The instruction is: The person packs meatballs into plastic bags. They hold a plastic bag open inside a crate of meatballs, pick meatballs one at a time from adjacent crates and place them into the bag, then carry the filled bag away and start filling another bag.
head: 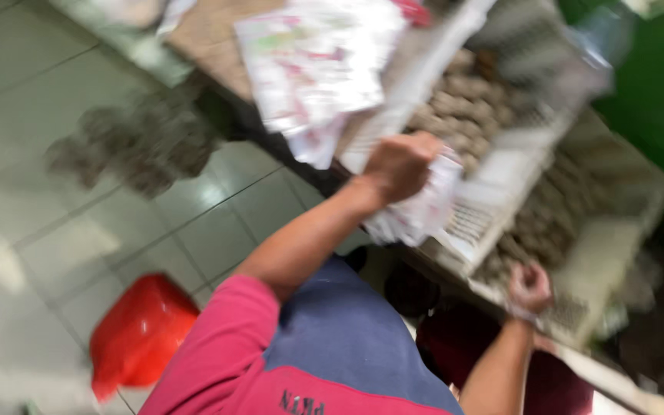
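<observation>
The whole view is blurred by motion. My left hand [400,165] is raised over the table edge, its fingers closed on a crumpled white printed wrapper [424,211] that hangs below the fist. My right hand [528,288] is lower and to the right, fingers curled at the near rim of a white slatted crate [493,204]. The blur hides whether that hand grips anything. The crate holds several round brownish lumps [466,104]. My pink sleeve and blue shirt front fill the bottom middle.
A pile of white printed sheets [317,61] lies on the brown table [209,34] beyond the crate. A second crate [616,230] stands to the right by a green wall. A red plastic bag [140,334] and a grey-brown heap [144,146] lie on the tiled floor.
</observation>
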